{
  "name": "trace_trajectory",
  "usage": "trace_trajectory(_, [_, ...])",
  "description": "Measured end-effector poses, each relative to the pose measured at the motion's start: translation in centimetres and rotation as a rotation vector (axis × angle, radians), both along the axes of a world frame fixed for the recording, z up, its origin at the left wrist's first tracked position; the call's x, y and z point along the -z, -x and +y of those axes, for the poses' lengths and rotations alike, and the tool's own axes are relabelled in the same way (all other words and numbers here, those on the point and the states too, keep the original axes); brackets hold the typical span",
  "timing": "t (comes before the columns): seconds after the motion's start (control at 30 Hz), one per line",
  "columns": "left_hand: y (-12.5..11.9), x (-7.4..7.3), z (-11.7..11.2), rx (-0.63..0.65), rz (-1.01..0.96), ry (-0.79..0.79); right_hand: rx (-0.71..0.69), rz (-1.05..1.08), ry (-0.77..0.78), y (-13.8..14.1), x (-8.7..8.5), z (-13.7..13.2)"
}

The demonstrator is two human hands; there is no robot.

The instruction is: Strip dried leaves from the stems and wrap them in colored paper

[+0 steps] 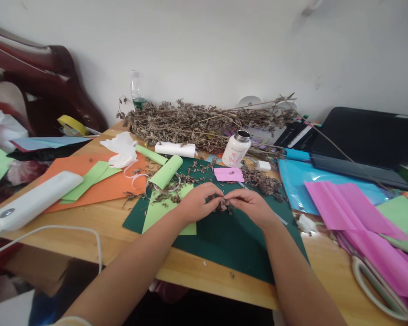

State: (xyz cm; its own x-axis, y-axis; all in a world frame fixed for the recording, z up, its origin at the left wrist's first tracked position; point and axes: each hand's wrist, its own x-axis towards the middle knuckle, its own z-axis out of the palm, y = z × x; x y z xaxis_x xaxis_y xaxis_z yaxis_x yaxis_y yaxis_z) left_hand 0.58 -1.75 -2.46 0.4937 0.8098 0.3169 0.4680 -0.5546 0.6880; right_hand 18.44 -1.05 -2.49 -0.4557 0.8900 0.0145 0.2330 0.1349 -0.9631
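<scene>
My left hand (199, 200) and my right hand (249, 203) meet over a dark green cutting mat (224, 244) on the wooden table. Both pinch a small clump of dried plant bits (223, 206) between their fingertips. A light green paper sheet (161, 210) lies under my left wrist. A small pink paper note (228, 174) rests just beyond my fingers. Loose dried leaves (263, 182) are scattered on the mat past my right hand. A big heap of dried stalks (204, 122) lies along the wall.
A white bottle (236, 149) and a rolled green paper (165, 172) stand behind the mat. Orange paper (98, 181) and a white device with a cord (34, 199) lie left. Pink sheets (353, 213), blue sheet (295, 181), scissors (376, 285) and a black laptop (367, 136) sit right.
</scene>
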Motion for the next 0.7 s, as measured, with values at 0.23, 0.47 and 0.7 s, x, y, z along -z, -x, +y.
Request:
trace_trajectory(0.23, [-0.6, 0.9, 0.2, -0.031, -0.031, 0.157, 0.057, -0.04, -0.007, 0.2, 0.2, 0.2])
trace_trajectory(0.47, [0.2, -0.1, 0.4, 0.014, 0.291, -0.088, 0.331, -0.207, -0.228, -1.4, 0.3, 1.0])
trace_trajectory(0.7, [0.4, 0.3, 0.4, 0.137, 0.545, -0.115, 0.83, -0.407, -0.604, -4.3, 0.6, 2.1])
